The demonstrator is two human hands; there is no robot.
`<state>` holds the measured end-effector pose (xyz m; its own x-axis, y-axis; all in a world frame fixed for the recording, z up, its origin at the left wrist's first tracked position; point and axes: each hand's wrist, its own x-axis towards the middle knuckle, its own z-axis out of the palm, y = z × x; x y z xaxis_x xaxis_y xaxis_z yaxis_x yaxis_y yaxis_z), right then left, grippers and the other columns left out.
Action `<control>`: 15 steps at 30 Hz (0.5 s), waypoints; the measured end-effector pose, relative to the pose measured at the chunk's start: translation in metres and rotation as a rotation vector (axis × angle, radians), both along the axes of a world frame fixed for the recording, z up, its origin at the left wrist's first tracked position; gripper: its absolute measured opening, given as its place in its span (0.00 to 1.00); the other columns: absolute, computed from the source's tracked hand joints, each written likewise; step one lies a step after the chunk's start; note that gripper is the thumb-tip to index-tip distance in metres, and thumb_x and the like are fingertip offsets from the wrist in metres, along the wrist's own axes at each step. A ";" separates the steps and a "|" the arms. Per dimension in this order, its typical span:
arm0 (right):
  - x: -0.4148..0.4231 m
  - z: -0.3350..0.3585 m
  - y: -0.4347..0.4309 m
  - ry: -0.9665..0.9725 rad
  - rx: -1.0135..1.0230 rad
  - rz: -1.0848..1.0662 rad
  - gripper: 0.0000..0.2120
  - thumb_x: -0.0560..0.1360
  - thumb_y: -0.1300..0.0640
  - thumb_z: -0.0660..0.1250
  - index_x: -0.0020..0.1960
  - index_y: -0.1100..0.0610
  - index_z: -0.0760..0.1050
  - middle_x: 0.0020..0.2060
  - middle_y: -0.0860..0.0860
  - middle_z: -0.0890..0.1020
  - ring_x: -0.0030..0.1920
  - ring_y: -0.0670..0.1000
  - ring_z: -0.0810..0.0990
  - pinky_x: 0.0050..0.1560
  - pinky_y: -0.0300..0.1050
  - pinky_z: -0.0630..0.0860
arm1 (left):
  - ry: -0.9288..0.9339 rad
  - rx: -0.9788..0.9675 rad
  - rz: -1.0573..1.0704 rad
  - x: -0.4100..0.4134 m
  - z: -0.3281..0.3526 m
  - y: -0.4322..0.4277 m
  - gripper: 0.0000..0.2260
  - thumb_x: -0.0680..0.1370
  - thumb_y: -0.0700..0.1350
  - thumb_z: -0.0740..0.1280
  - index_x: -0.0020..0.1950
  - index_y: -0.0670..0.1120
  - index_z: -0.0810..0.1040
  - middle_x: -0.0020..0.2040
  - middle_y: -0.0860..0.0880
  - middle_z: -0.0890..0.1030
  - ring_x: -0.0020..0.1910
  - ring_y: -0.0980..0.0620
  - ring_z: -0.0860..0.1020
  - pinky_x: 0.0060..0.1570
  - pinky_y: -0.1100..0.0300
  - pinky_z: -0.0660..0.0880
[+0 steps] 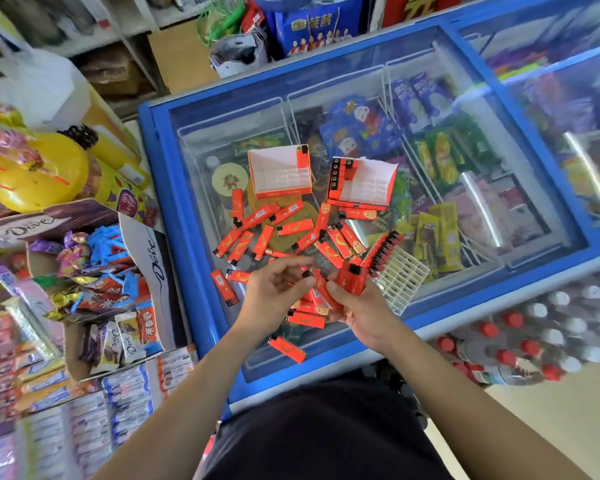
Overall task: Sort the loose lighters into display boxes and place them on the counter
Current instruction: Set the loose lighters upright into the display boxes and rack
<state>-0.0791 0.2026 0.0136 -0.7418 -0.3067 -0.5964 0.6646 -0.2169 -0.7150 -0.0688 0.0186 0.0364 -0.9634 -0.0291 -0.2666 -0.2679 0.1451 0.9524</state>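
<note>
Lighter bunch in R hand, single lighter in L hand pinch.

Lighters on freezer lid — boxes behind

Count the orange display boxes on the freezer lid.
2. The left box holds one lighter in its far corner; the right box has one row filled. None seems hidden.
</note>
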 end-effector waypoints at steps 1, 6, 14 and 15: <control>-0.002 0.000 0.000 -0.005 0.014 -0.017 0.03 0.77 0.58 0.69 0.48 0.57 0.76 0.35 0.52 0.82 0.37 0.54 0.81 0.31 0.42 0.74 | -0.003 -0.001 -0.033 -0.001 0.001 -0.001 0.14 0.75 0.40 0.75 0.58 0.52 0.83 0.41 0.55 0.82 0.43 0.56 0.80 0.46 0.63 0.78; -0.016 -0.001 0.006 -0.004 -0.002 0.018 0.08 0.76 0.52 0.70 0.46 0.57 0.78 0.38 0.60 0.78 0.35 0.54 0.74 0.32 0.42 0.66 | 0.009 -0.051 -0.130 -0.016 0.003 -0.012 0.13 0.76 0.40 0.74 0.59 0.52 0.84 0.52 0.52 0.81 0.51 0.57 0.80 0.51 0.63 0.76; -0.054 0.016 -0.006 -0.047 -0.032 0.033 0.03 0.73 0.53 0.71 0.42 0.51 0.82 0.37 0.58 0.80 0.33 0.51 0.77 0.32 0.42 0.67 | -0.015 -0.029 -0.236 -0.067 0.018 -0.033 0.14 0.73 0.35 0.76 0.55 0.49 0.84 0.49 0.53 0.85 0.49 0.52 0.83 0.53 0.58 0.80; -0.060 0.017 -0.008 -0.058 -0.041 0.017 0.03 0.75 0.54 0.71 0.44 0.52 0.82 0.37 0.57 0.81 0.33 0.51 0.77 0.31 0.41 0.67 | -0.011 -0.040 -0.246 -0.074 0.019 -0.036 0.13 0.73 0.35 0.76 0.54 0.49 0.84 0.48 0.51 0.86 0.49 0.51 0.84 0.53 0.58 0.80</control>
